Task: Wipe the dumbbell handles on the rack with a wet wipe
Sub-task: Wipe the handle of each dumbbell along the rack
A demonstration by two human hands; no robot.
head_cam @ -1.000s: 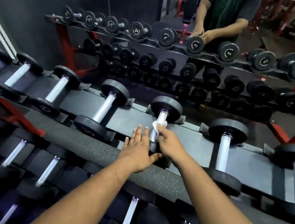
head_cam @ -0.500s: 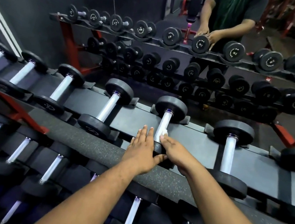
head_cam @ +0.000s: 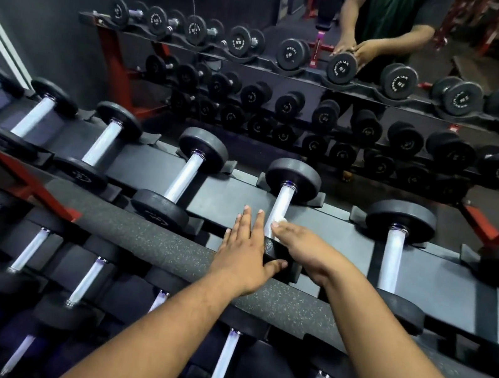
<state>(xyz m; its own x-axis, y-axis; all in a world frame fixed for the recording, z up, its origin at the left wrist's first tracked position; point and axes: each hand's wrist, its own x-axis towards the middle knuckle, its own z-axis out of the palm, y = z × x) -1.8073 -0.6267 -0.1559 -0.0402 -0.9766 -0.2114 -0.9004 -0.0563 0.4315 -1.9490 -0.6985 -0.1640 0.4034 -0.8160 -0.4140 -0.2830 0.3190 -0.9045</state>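
A dumbbell with a silver handle (head_cam: pixel 281 202) and black heads lies on the top shelf of the near rack (head_cam: pixel 233 196). My right hand (head_cam: pixel 304 247) is wrapped around the near end of that handle, pressing a white wet wipe (head_cam: pixel 279 222) against it; only a small corner of the wipe shows. My left hand (head_cam: pixel 242 253) lies flat with fingers spread beside the handle, its thumb resting on the dumbbell's near black head (head_cam: pixel 277 253).
Several more dumbbells line the same shelf to the left (head_cam: pixel 184 174) and right (head_cam: pixel 394 246), with lower tiers beneath. A second red-framed rack (head_cam: pixel 294 71) stands opposite. A person in a dark green shirt (head_cam: pixel 392 18) behind it has both hands on a dumbbell.
My right hand has slid down the handle toward the near head, and the wipe is now mostly hidden under it. The left hand has stayed flat in place.
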